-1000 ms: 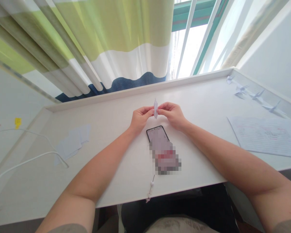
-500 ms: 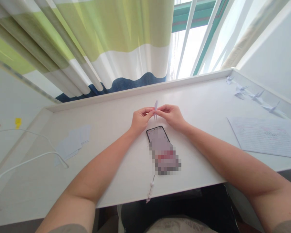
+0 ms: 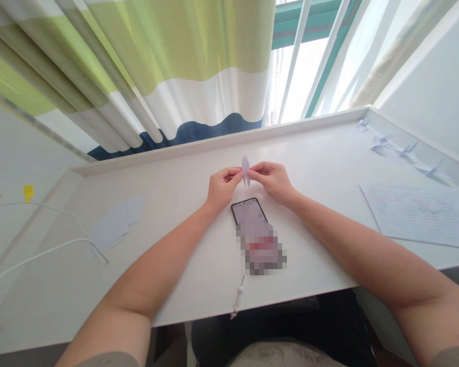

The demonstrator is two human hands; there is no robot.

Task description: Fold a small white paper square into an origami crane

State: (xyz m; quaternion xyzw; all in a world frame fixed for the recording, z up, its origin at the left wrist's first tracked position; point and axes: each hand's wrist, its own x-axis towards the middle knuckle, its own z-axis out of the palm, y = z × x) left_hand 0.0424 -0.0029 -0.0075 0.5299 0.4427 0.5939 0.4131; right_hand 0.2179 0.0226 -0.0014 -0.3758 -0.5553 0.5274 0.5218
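Between my two hands a small folded white paper point(image 3: 245, 168) stands upright, with a pointed top and split points at its lower end. My left hand point(image 3: 225, 184) pinches it from the left, thumb and fingers together. From the right, my right hand point(image 3: 271, 179) pinches its other side. Just below the hands a smartphone point(image 3: 248, 209) lies face up on the white desk point(image 3: 183, 204), most of its screen blurred out. A beaded strap point(image 3: 240, 289) trails from the phone over the front edge.
Several folded paper cranes point(image 3: 405, 149) line the back right edge. A lined written sheet point(image 3: 421, 211) lies at right. Loose white paper pieces point(image 3: 112, 224) and a white cable point(image 3: 49, 248) are at left. Curtains point(image 3: 199, 46) hang behind the desk's raised rim point(image 3: 199, 148).
The folded paper has turned slightly, showing a broader face. My fingers have moved a little apart at it, the right hand shifting slightly right.
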